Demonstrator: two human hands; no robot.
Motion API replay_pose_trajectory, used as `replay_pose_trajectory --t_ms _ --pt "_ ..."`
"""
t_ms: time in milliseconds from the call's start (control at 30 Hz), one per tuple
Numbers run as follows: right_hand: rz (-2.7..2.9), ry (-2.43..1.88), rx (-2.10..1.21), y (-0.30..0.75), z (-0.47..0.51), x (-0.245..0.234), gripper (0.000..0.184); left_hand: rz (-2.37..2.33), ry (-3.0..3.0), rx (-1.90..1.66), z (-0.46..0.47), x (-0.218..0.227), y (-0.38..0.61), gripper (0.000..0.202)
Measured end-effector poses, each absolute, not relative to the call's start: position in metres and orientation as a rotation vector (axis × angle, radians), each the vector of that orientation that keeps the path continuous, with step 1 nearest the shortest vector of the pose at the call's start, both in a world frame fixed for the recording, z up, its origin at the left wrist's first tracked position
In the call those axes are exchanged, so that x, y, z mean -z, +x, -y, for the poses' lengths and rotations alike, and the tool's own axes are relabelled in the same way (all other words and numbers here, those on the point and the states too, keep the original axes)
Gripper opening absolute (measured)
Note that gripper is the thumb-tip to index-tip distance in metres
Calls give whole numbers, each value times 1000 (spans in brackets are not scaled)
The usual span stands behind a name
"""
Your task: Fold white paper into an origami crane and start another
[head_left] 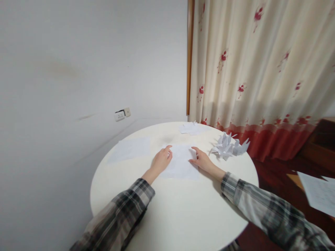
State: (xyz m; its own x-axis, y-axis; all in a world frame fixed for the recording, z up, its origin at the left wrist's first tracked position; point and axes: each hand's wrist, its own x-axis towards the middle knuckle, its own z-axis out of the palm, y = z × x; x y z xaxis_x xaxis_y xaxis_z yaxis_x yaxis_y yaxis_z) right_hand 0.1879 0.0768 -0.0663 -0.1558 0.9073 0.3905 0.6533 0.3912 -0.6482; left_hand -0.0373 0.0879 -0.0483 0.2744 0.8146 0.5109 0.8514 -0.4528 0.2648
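A white sheet of paper (180, 164) lies flat on the round white table (178, 209) in front of me. My left hand (162, 159) rests at the sheet's left edge, fingers bent, with a gap between index finger and thumb. Over the right edge, my right hand (202, 159) makes a similar curve, its index finger and thumb apart. Both hands appear to touch the paper without gripping it. A heap of folded white paper shapes (225, 145), with pointed ends, sits to the right of my right hand.
More flat white paper (133, 148) lies at the table's left. Smaller paper pieces (192, 128) are at the far edge. A wall socket (119, 115) is behind, and a flowered curtain (243, 69) hangs at right. Printed sheets (318, 191) lie on a lower surface at right.
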Motion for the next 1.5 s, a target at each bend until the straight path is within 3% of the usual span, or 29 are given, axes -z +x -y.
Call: replay_pose_trajectory --t_ms 300,467,533,733,1033,1200,1500 --pt "1897 -1277 -505 197 -74 67 50 1634 -2458 1025 -109 61 -60 46" --pt "1613 -1187 -731 195 -81 76 74 1720 -2529 1103 -119 69 -66 69" --pt "1481 -1130 -813 195 -85 80 76 1823 -2537 1225 -124 73 -71 79" --pt "1359 -1074 -1027 194 -84 78 26 2029 -2542 1737 -126 78 -74 95" --pt "1281 -1028 -1187 190 -66 71 24 2226 -2423 2256 -110 60 -68 93" --pt "1269 -927 -1304 187 -58 72 37 2224 -2492 2443 -114 58 -70 100" --pt "1297 -921 -1316 192 -59 76 36 2357 -2710 2336 -97 36 -61 64"
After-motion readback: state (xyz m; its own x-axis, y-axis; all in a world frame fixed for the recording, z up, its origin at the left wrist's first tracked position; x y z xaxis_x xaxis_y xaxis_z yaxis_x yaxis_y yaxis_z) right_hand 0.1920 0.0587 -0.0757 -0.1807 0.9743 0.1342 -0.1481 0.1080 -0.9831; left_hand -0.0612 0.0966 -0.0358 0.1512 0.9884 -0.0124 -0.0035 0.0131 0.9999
